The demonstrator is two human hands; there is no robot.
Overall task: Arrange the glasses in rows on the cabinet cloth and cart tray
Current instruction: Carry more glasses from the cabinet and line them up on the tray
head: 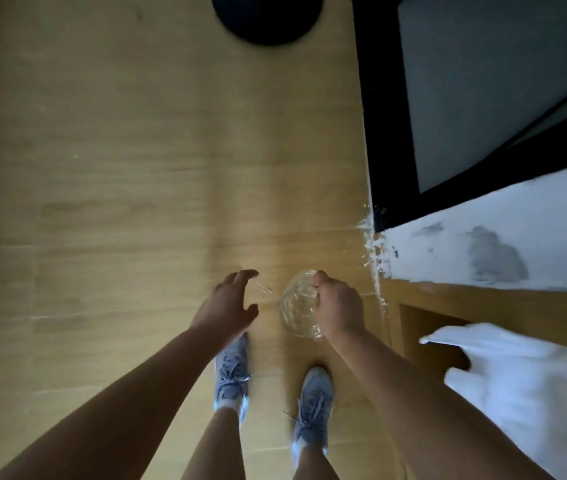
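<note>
The picture looks straight down at a wooden floor (136,202), and it is a bit blurry. In the lower middle of the frame, the right hand (339,306) holds a clear glass (297,306). Its grip is closed on the glass, with the fingers curled over the top edge. The glass is up in the air above the floor, just beside the hand's left edge. The left hand (228,303) is near the glass but not touching it. Its grip is loose, with the fingers spread and a little bent. A thin shiny streak beside its fingers is too blurry to tell. Below the hands are two blue-grey shoes (232,375) on the floor. At the lower right is a white cloth (524,393) on a wooden cabinet (448,303). A dark round thing (266,19) sits at the top middle.
</note>
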